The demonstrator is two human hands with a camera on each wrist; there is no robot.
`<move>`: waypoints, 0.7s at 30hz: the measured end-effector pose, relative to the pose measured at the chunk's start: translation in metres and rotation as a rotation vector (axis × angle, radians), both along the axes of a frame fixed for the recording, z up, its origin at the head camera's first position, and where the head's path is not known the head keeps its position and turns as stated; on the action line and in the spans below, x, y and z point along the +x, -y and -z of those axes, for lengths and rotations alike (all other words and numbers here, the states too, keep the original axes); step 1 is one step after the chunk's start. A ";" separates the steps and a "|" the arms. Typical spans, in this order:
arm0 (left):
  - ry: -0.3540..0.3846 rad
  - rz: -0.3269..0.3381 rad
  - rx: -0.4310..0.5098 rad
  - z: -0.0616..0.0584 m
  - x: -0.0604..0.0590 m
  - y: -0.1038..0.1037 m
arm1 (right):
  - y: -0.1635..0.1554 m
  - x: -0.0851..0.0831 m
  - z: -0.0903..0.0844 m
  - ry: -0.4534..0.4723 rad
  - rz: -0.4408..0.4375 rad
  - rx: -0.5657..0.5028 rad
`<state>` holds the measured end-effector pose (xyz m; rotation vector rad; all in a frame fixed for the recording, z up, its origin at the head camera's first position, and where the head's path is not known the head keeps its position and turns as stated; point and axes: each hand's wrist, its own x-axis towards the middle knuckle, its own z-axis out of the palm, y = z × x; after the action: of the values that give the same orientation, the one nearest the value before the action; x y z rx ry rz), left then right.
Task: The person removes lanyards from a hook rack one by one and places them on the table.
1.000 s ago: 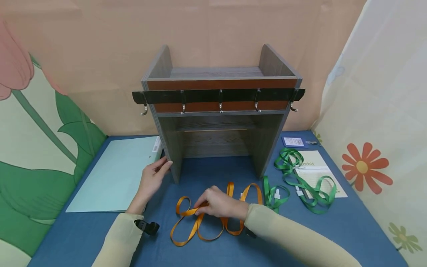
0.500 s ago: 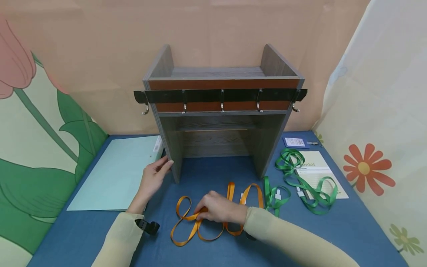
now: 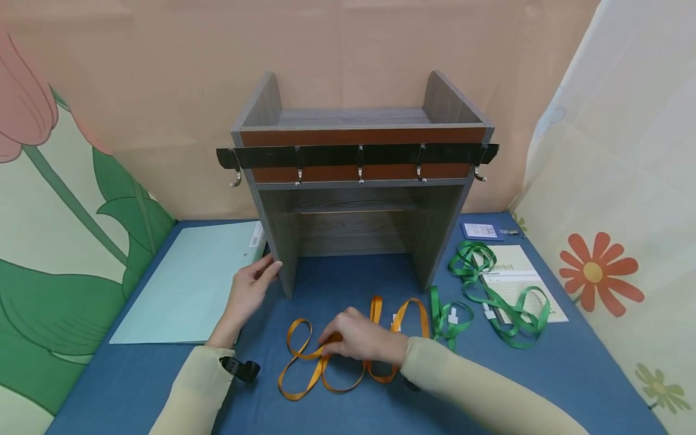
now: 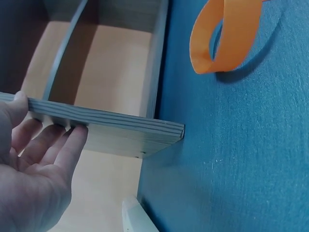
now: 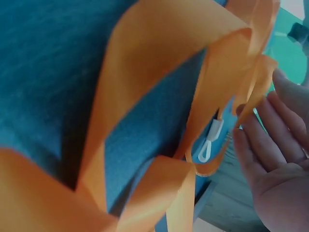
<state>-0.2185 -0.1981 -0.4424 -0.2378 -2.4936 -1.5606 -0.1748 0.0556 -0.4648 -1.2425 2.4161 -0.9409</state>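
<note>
My left hand [image 3: 251, 293] holds the front edge of the grey wooden shelf unit's [image 3: 283, 241] left side panel. In the left wrist view the thumb lies on one face of that panel [image 4: 111, 118] and the fingers on the other. An orange lanyard [image 3: 317, 376] lies in loose loops on the blue cloth. My right hand [image 3: 359, 335] pinches part of it between thumb and fingers, close to the table. The right wrist view shows the orange ribbon [image 5: 159, 29] near the camera and a white clip fitting [image 5: 211, 140] beside the fingers.
A black bar [image 3: 331, 156] with several silver hooks crosses the shelf unit's front. Left of it lies a light blue folder [image 3: 179, 284]. On the right are green lanyards [image 3: 472, 246], a white notepad [image 3: 502, 266] under one, and a blue badge holder [image 3: 481, 232].
My right hand has dropped slightly, lowering the pinched part of the orange lanyard. My left hand stays on the shelf panel.
</note>
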 end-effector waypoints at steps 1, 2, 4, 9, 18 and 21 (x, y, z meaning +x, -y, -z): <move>0.002 -0.004 0.000 0.000 0.000 0.000 | -0.001 0.000 -0.002 0.005 0.014 -0.010; 0.003 -0.006 0.001 -0.001 0.000 0.000 | -0.002 0.000 -0.003 0.010 0.031 -0.019; 0.005 -0.013 0.005 -0.002 0.000 0.000 | -0.003 0.000 -0.006 0.011 0.056 -0.037; 0.007 -0.023 0.017 -0.002 0.000 0.001 | -0.011 0.000 -0.014 0.006 0.098 -0.055; -0.004 0.006 0.105 -0.022 0.014 -0.005 | -0.057 -0.002 -0.029 -0.077 0.179 -0.113; -0.008 -0.003 0.116 -0.032 0.022 -0.009 | -0.075 -0.004 -0.034 -0.103 0.230 -0.127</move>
<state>-0.1967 -0.1896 -0.4106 -0.2229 -2.3867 -1.6926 -0.1793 0.1308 -0.4309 -1.0936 2.6607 -1.1354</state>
